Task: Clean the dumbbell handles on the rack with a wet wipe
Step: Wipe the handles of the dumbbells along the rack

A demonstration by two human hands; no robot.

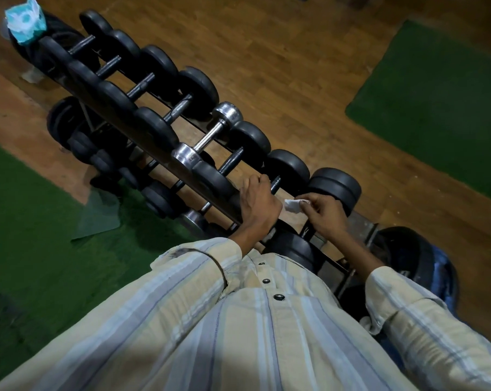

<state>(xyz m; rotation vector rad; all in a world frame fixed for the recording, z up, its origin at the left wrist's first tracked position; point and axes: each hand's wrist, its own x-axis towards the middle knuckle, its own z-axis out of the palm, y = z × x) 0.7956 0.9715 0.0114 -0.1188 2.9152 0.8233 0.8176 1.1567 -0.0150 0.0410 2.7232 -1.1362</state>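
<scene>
A dark rack [154, 145] runs diagonally from top left to lower right and carries several black dumbbells and one chrome dumbbell [207, 136]. My left hand [258, 204] is wrapped around the dark handle [275, 184] of a black dumbbell near the rack's close end. My right hand [326, 213] pinches a small crumpled white wet wipe [292, 206] just right of the left hand, over the handle of the neighbouring big black dumbbell [334, 187]. Most of that neighbouring handle is hidden under my hands.
A teal and white wipe packet [24, 19] sits on the rack's far end. A lower tier [143, 182] holds more dumbbells. Weight plates [419, 261] lean at the right. Green mats [436, 103] lie on the wooden floor on both sides.
</scene>
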